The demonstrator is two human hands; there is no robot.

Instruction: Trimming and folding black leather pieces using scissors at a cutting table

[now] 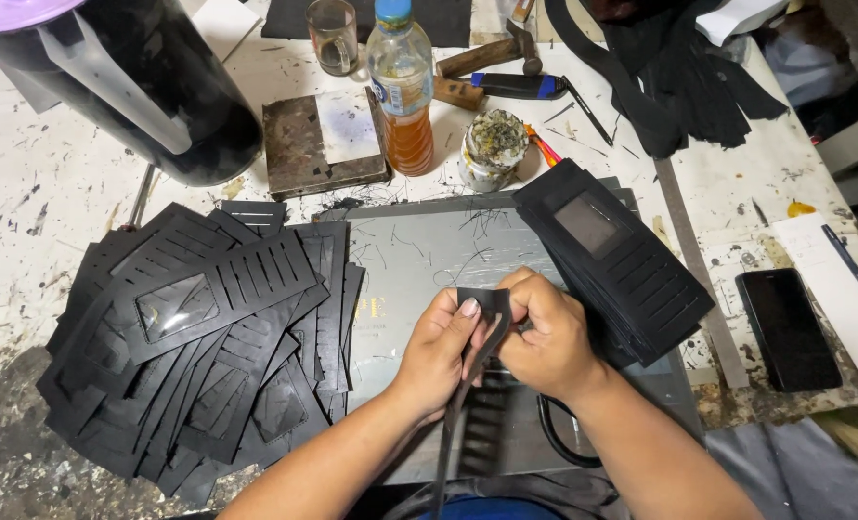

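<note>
Head view: both hands (496, 337) pinch black strip (482, 300).

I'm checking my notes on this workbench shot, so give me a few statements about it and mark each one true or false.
1. Both the left hand and the right hand grip one black slotted piece. True.
2. The neat stack of black slotted panels lies to the left of the hands. False: it lies to their right; the loose fanned-out pile is on the left.
3. The plastic bottle holds an amber liquid. True.
4. The black smartphone rests on the grey cutting mat. False: it lies off the mat, near the bench's right edge.
5. A hammer lies behind the bottle. True.
</note>
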